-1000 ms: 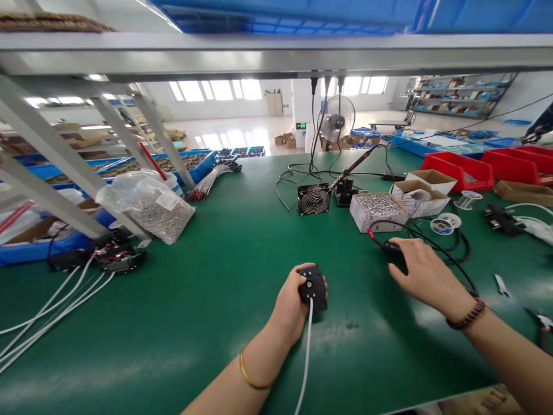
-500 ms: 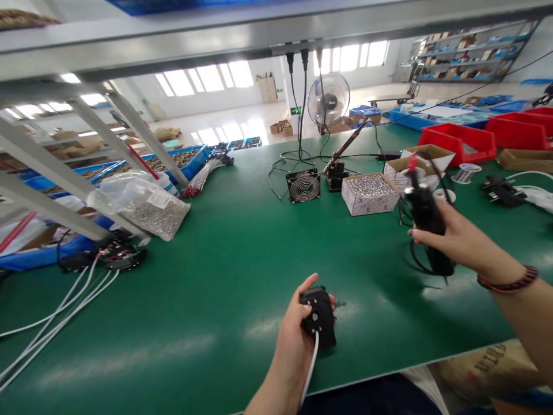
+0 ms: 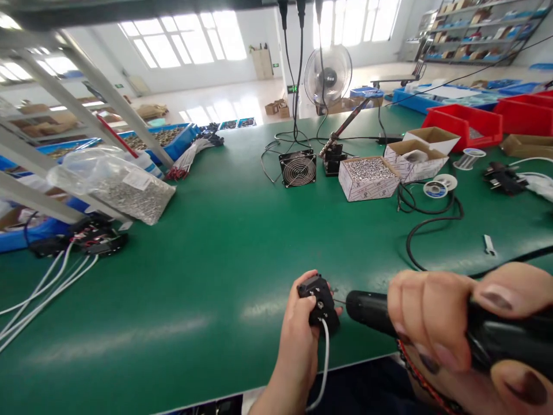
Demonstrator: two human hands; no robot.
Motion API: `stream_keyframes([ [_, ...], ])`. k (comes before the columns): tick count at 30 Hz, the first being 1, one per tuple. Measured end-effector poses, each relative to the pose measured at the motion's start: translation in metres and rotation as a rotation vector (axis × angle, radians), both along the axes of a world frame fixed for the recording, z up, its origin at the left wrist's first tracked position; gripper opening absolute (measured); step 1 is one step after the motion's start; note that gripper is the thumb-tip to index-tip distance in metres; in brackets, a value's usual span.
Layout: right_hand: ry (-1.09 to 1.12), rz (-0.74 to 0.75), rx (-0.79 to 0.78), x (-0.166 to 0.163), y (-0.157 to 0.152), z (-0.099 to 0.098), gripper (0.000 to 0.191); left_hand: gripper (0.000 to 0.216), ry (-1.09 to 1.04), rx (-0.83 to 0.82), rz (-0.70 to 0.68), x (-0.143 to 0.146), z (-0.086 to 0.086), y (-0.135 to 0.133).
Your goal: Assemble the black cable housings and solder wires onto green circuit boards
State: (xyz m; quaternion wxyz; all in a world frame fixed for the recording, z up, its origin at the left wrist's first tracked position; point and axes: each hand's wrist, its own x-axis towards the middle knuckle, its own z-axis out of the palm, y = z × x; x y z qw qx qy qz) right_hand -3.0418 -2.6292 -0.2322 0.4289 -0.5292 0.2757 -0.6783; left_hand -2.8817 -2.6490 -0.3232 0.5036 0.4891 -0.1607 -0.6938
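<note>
My left hand [image 3: 298,334] grips a small black plug part [image 3: 318,301] with a white cable [image 3: 322,369] hanging from it, near the green table's front edge. My right hand [image 3: 449,328] is wrapped round a black electric screwdriver [image 3: 371,310], held level close to the camera. Its thin tip [image 3: 339,301] points left and meets the side of the black part. The screwdriver's black cord [image 3: 425,225] loops over the table behind.
An open box of screws [image 3: 369,177], a small black fan [image 3: 297,168], a soldering iron stand [image 3: 333,158], solder spools [image 3: 436,187] and red bins [image 3: 464,124] lie at the back right. A bag of screws [image 3: 116,187], white cables [image 3: 38,294] and blue trays [image 3: 168,138] are left.
My right hand picked the screwdriver up from the table, lifted it, then brought it down level to the black part. My left hand drew the part nearer the table's front edge.
</note>
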Motion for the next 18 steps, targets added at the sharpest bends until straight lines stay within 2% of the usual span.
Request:
stream_keyframes([
  [6, -0.04, -0.044, 0.034, 0.012, -0.003, 0.002, 0.019, 0.058, -0.011, 0.017, -0.003, 0.001, -0.001, 0.001],
  [12, -0.025, 0.009, 0.015, 0.014, -0.005, 0.001, 0.016, 0.054, -0.021, -0.001, -0.031, 0.001, -0.004, 0.004],
  [18, -0.049, -0.024, 0.061, 0.014, -0.003, -0.001, 0.016, 0.054, -0.037, 0.002, -0.043, 0.002, -0.009, 0.006],
])
